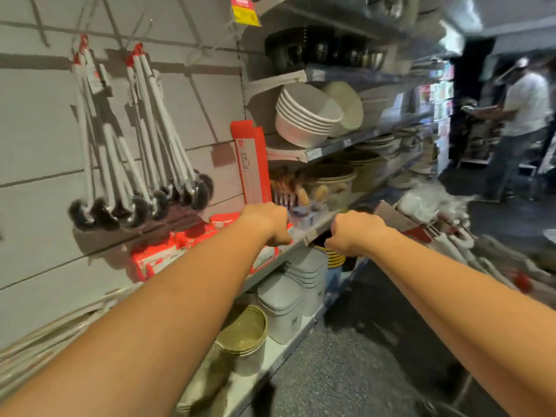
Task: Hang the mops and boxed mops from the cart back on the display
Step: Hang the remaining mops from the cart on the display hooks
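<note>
Two bunches of mops (137, 207) hang from hooks on the slat wall (36, 145) at the left, each with a white handle, a red cap at the top and a dark round head at the bottom. Below them flat red-and-white boxes (159, 257) lie stacked on the shelf (302, 238), and one tall red box (252, 164) stands upright against the shelving post; its print is too blurred to read, as is the red-and-yellow tag (244, 10) above. The left hand (266, 222) is curled, knuckles up, over the right end of the flat boxes with its thumb down on them; whether it grips one cannot be told. The right hand (355, 233) is curled just beside the shelf edge, apart from the boxes, and its fingers are hidden, so its hold cannot be told either. Further right, more white-handled mops (460, 240) lie in a pile, well apart from both hands.
</note>
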A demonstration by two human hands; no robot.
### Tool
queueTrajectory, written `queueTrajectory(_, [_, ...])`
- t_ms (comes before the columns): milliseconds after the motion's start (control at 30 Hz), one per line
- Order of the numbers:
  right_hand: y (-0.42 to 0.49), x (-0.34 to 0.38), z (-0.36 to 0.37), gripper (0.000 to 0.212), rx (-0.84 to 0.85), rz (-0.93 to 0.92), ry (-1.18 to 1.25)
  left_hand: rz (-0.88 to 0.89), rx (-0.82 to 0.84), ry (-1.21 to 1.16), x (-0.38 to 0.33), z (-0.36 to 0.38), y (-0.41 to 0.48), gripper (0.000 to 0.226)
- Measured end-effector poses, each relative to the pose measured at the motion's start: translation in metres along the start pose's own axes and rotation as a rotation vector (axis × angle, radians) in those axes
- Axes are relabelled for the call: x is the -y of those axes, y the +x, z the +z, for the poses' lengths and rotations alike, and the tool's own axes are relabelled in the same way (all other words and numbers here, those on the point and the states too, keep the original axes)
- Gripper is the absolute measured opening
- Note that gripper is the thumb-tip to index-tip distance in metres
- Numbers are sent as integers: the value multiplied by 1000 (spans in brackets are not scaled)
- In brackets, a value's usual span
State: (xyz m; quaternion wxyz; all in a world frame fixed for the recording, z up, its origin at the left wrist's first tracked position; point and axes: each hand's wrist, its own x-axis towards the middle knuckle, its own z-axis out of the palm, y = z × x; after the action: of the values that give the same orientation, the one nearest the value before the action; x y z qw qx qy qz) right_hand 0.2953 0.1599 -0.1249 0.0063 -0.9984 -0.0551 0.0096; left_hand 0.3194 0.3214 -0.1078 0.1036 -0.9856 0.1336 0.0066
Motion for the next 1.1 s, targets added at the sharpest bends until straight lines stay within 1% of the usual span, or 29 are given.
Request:
queueTrajectory(67, [-2,-45,6,26,11,41,9,42,-13,20,-39,-4,22,32])
queueTrajectory(167, [-3,-111,14,28,25,118,3,117,-21,46,-100,-9,55,29])
queueTrajectory(233, [-3,-153,19,22,29,159,-3,155,-30,43,-140,-13,76,28])
queueTrajectory(333, [-6,-206,28,16,2,217,-12,207,-31,35,-193,-18,104,35])
queueTrajectory(367, [-6,-222,31,19,-2,238,-13,221,-34,34,-208,-19,112,34])
queueTrajectory(467, [-4,-263,40,36,11,308,-11,251,-41,17,-247,-20,135,33])
queueTrajectory(567, [0,-294,48,37,25,349,-6,283,-39,16,-277,-17,155,33])
queueTrajectory(667, [6,-314,63,34,36,372,-4,313,-60,7,-302,-9,172,28])
queueTrajectory(767, [16,-332,77,33,54,436,5,349,-89,-25,-325,0,192,22])
queueTrajectory(933, [34,-368,88,31,73,527,-18,441,-97,-67,-349,11,237,32])
queueTrajectory(1100, [53,-391,89,39,98,597,-18,498,-68,-129,-365,13,278,30])
